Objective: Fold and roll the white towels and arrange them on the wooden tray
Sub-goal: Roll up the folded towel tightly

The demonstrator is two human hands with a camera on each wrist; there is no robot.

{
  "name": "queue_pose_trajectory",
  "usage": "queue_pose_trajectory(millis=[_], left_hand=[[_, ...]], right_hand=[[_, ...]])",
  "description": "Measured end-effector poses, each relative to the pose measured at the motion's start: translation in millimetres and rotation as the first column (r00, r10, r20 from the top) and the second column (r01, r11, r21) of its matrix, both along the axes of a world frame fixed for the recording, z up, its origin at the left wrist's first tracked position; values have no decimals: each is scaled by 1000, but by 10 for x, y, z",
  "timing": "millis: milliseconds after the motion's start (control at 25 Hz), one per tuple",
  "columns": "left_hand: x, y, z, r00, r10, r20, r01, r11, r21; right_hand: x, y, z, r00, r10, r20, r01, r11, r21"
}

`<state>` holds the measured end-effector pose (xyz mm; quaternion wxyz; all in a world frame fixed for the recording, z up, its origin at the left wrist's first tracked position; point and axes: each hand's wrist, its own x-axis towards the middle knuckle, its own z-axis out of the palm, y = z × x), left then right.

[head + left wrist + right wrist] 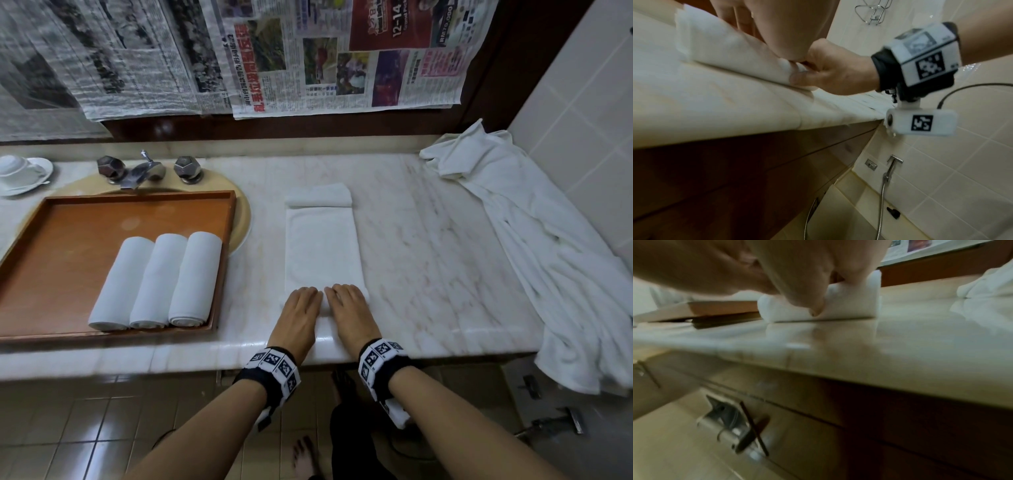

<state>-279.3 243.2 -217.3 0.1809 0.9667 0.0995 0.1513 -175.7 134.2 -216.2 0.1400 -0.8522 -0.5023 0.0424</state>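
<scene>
A white towel, folded into a long strip, lies on the marble counter and runs away from me. Its near end is turned up into a small roll. My left hand and right hand sit side by side on that roll. Fingers curl over its top and the thumbs press in from the near side. The left wrist view shows the right hand pinching the towel edge. Three rolled towels lie side by side on the wooden tray at the left.
A small folded towel lies just beyond the strip's far end. A heap of loose white towels drapes over the counter's right end. Behind the tray are the tap and a cup on a saucer. The counter's front edge is right under my wrists.
</scene>
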Motion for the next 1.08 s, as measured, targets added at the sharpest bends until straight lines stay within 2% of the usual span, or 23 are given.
queue_pose_trajectory(millis=[120, 200, 240, 320, 440, 520, 720, 880, 1000, 1080], left_hand=[[-41, 26, -43, 997, -10, 81, 14, 999, -37], [-93, 0, -67, 991, -70, 115, 77, 995, -62], [-109, -20, -70, 988, -94, 126, 102, 993, -54], [-100, -34, -63, 989, -97, 116, 103, 994, -48], [25, 41, 35, 998, -63, -6, 62, 993, -96], [106, 118, 89, 992, -47, -115, 32, 992, -125], [-2, -46, -7, 1000, 14, 8, -14, 1000, -23], [-131, -107, -94, 999, 53, -1, -53, 997, -53], [-143, -79, -119, 1000, 11, -18, -12, 998, -67], [-86, -41, -112, 998, 24, -59, -28, 998, -62]], right_hand=[[92, -16, 108, 986, 41, -164, -45, 999, -24], [92, -77, 105, 977, 66, -202, -74, 997, -28], [53, -112, 89, 980, 64, -189, -71, 997, -31], [-88, -180, 4, 998, 41, -38, -43, 997, -65], [-313, -254, -150, 994, -22, 104, 32, 994, -101], [-302, -224, -165, 996, -26, 85, 34, 995, -92], [-12, -68, -51, 1000, -21, 0, 21, 1000, 15], [42, -63, 50, 996, 28, -89, -33, 998, -58], [-28, -100, 15, 998, -11, -65, 9, 1000, -30], [-101, -138, -62, 999, -22, 47, 22, 1000, -5]])
